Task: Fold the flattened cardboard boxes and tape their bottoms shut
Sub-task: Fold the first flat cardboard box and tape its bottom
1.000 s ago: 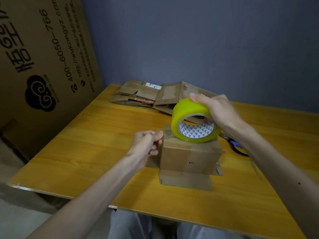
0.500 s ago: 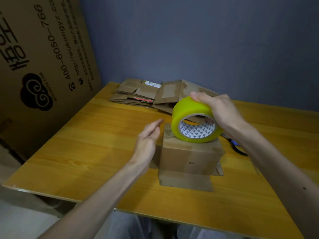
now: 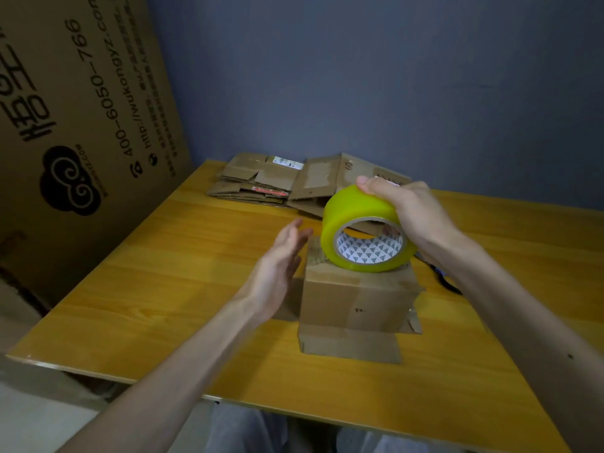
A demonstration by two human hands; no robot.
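Observation:
A small folded cardboard box (image 3: 356, 300) stands in the middle of the wooden table (image 3: 170, 289), its lower flaps splayed out on the tabletop. A big yellow tape roll (image 3: 354, 223) sits on edge on the box's top. My right hand (image 3: 408, 210) grips the roll from above and behind. Just left of the box's top corner, my left hand (image 3: 281, 266) is held with straight fingers and holds nothing. A stack of flattened cardboard boxes (image 3: 268, 181) lies at the table's far edge.
A large printed cardboard sheet (image 3: 75, 125) leans against the wall to the left of the table. Scissors with dark and blue handles (image 3: 444, 279) lie right of the box, mostly hidden by my right forearm. A blue-grey wall is behind.
My left hand went from a curled pinch at the box's upper left corner to straight fingers beside it. The right hand and tape roll have hardly moved.

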